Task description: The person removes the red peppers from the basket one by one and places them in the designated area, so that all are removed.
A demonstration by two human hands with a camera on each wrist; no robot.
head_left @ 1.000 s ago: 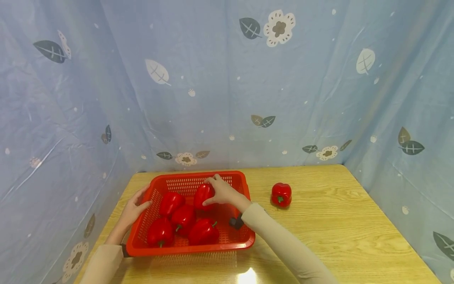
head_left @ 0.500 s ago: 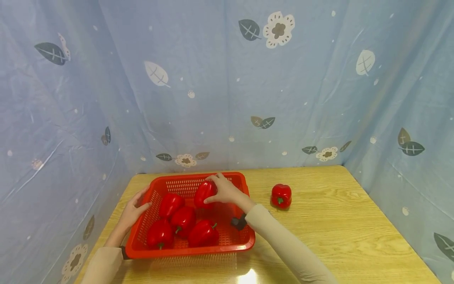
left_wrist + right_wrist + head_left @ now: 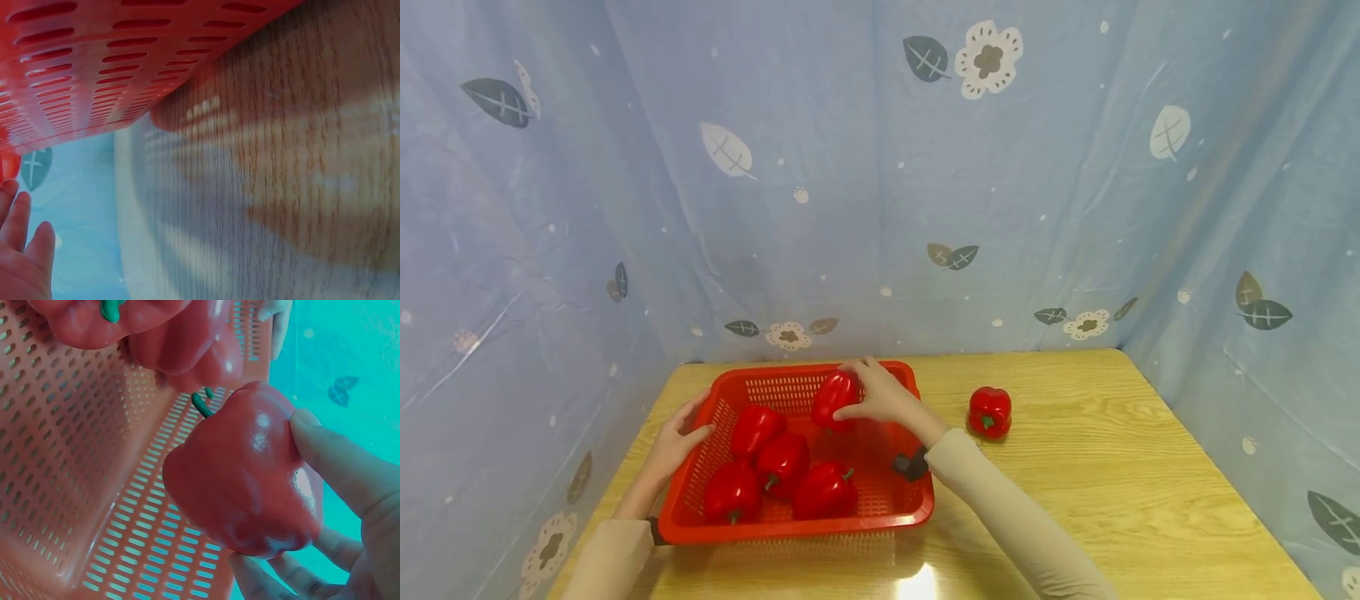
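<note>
A red plastic basket (image 3: 797, 525) holds several red bell peppers, among them one with a green stem (image 3: 825, 490) at the near side. My right hand (image 3: 880, 396) grips another red bell pepper (image 3: 835, 402) above the far right part of the basket. In the right wrist view that bell pepper (image 3: 244, 475) sits between the thumb and fingers, clear of the basket floor, its green stem pointing away from the palm. My left hand (image 3: 673, 442) lies at the basket's left rim, thumb over the edge, fingers extended in the left wrist view.
One more red bell pepper (image 3: 990, 412) sits on the wooden table (image 3: 1097, 467), right of the basket. A blue patterned curtain (image 3: 850, 208) encloses the table at the back and both sides.
My right hand has raised the bell pepper a little and carried it slightly toward the far side of the basket. The left hand has stayed at the left rim.
</note>
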